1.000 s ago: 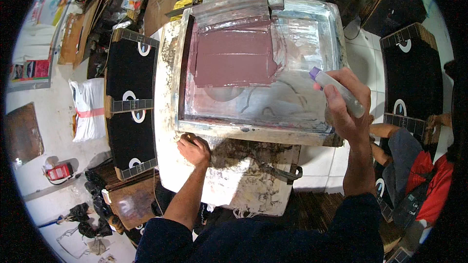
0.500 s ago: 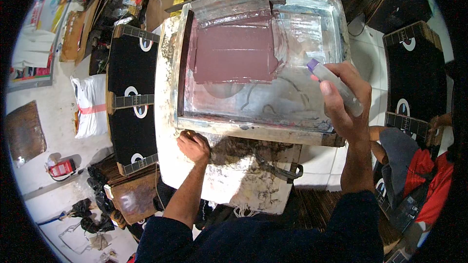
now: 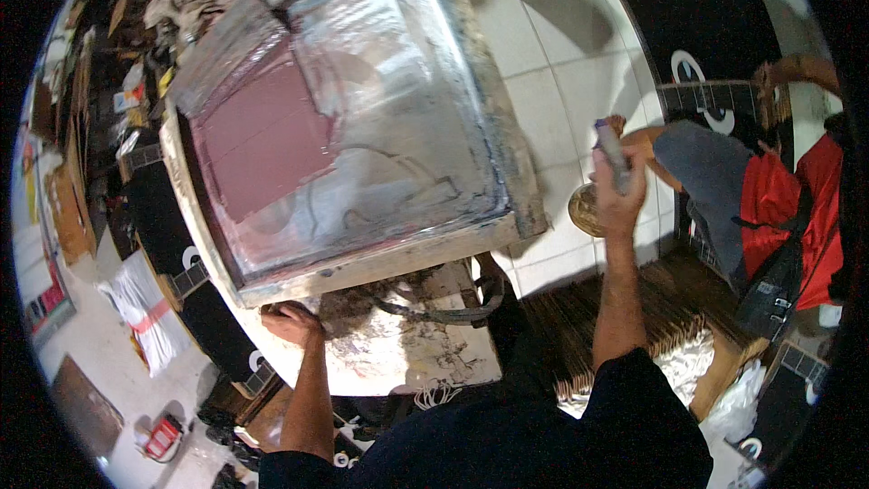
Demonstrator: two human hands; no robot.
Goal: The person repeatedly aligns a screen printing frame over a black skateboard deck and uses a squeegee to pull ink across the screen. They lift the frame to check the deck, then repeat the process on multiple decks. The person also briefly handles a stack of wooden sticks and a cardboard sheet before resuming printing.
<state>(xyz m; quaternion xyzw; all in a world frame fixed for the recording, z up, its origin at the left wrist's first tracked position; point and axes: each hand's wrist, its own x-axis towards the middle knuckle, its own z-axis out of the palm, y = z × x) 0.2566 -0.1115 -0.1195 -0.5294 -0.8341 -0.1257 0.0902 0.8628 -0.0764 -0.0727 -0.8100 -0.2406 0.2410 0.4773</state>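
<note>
The screen printing frame (image 3: 380, 258) sits tilted in view on a stained white board (image 3: 444, 358). Mauve ink (image 3: 258, 136) covers the mesh's left part, below a squeegee (image 3: 217, 45). My left hand (image 3: 291, 326) rests at the board's near-left, just below the frame, fingers curled; what they grip, if anything, is hidden. My right hand (image 3: 623, 195) is off the frame's right side, over the tiled floor, closed on a translucent marker-shaped bottle (image 3: 613, 152) with a purple cap.
Black printed panels (image 3: 724, 9) stand left and right. A co-worker in red and grey (image 3: 769, 199) is at the right, close to my right hand. A round gold tin (image 3: 582, 210) is on the floor, stacked sheets (image 3: 634, 299) lie lower right, rags (image 3: 199, 4) behind the frame.
The view has swung right, so frame and board appear shifted left and rotated. My right hand with the bottle has moved from over the mesh to beyond the frame's right edge.
</note>
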